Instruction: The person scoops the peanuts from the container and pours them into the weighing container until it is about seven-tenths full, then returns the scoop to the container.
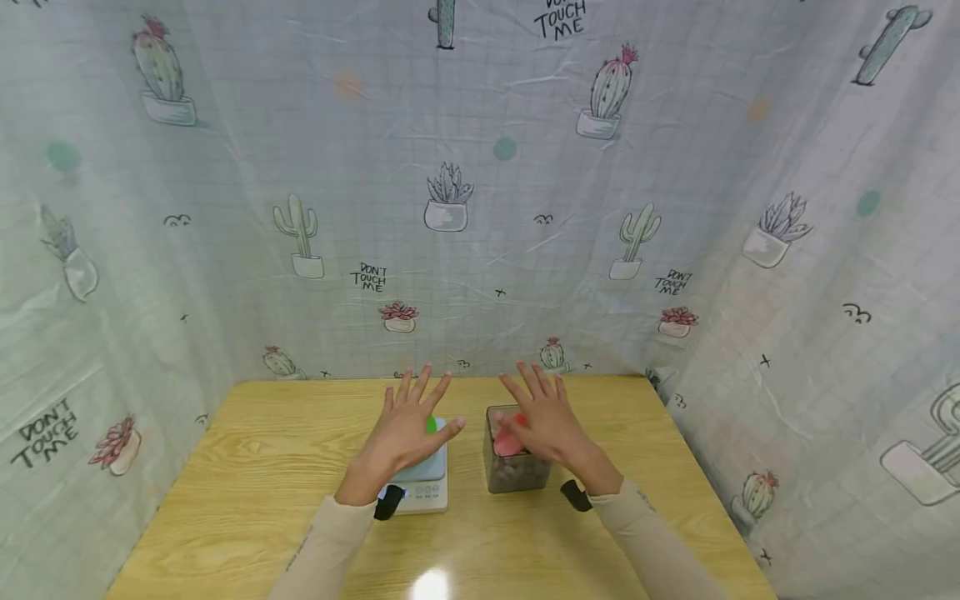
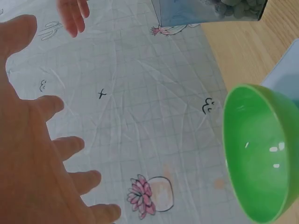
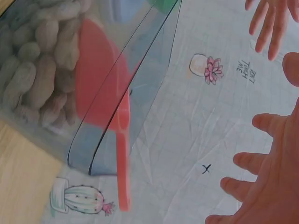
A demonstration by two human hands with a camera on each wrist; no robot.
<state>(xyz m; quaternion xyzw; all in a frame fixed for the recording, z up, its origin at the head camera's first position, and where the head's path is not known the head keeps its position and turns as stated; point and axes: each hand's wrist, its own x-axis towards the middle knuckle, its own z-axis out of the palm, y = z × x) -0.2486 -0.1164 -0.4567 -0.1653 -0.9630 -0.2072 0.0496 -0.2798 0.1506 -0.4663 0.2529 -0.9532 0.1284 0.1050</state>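
My left hand (image 1: 408, 429) hovers with spread fingers above a kitchen scale (image 1: 431, 493). On the scale's pale blue platform stands a green bowl (image 2: 259, 154), mostly covered by that hand in the head view; its inside looks bare in the left wrist view. My right hand (image 1: 551, 425), fingers also spread, is over a clear grey container (image 1: 517, 477) of unshelled peanuts (image 3: 39, 79). A red scoop (image 3: 100, 74) sits among the peanuts, its handle sticking out past the rim. Neither hand touches or holds anything.
Both things stand on a light wooden table (image 1: 300, 450), the scale left of the container. A cactus-print cloth (image 1: 480, 275) hangs behind the table and along both sides. Dark bands (image 1: 576, 496) are at the wrists.
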